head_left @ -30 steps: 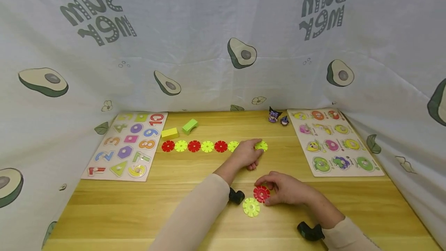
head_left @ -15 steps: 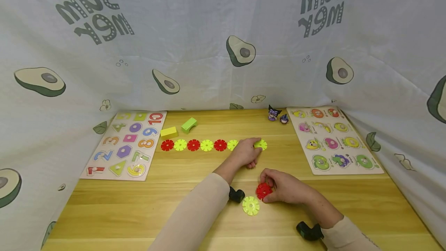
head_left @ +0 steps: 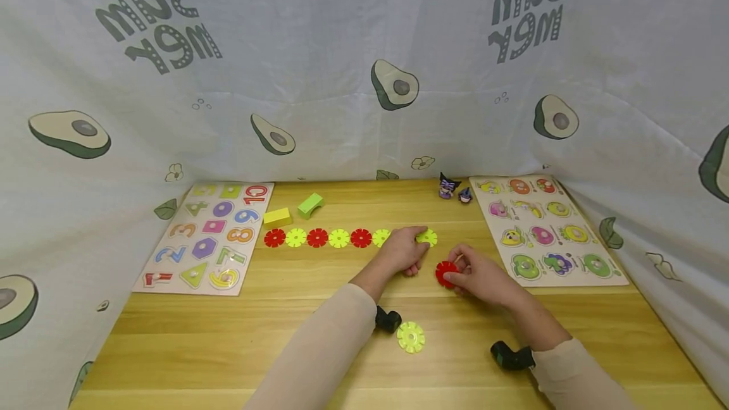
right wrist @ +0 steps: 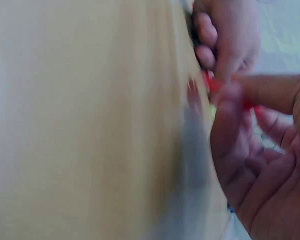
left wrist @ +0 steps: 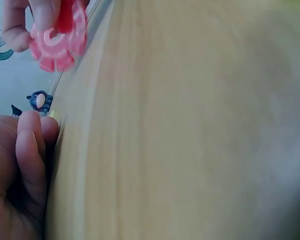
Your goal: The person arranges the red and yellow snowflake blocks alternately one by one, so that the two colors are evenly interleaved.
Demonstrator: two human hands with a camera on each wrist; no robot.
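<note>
In the head view my right hand (head_left: 478, 276) pinches a red interlocking disc (head_left: 445, 274) between thumb and fingers, to the lower right of the row. That same disc (left wrist: 52, 47) shows at the top of the left wrist view. My left hand (head_left: 401, 250) lies over the right part of a row of red and yellow discs. Its index finger and thumb hold the yellow disc (head_left: 429, 238) at the row's right end, and its other fingers are curled. Part of the row is hidden under this hand. A loose yellow disc (head_left: 411, 337) lies nearer the front.
A number puzzle board (head_left: 239, 271) stands at the left, a fruit puzzle board (head_left: 501, 257) at the right. Behind the row lie a yellow block (head_left: 277, 217) and a green arch block (head_left: 310, 205). Two small figurines (head_left: 447, 187) stand at the back. A printed cloth (head_left: 330, 81) hangs behind.
My right hand has picked up the red disc from beside the loose yellow one and moved it away, toward the row's right end. The left hand stays at its place.
</note>
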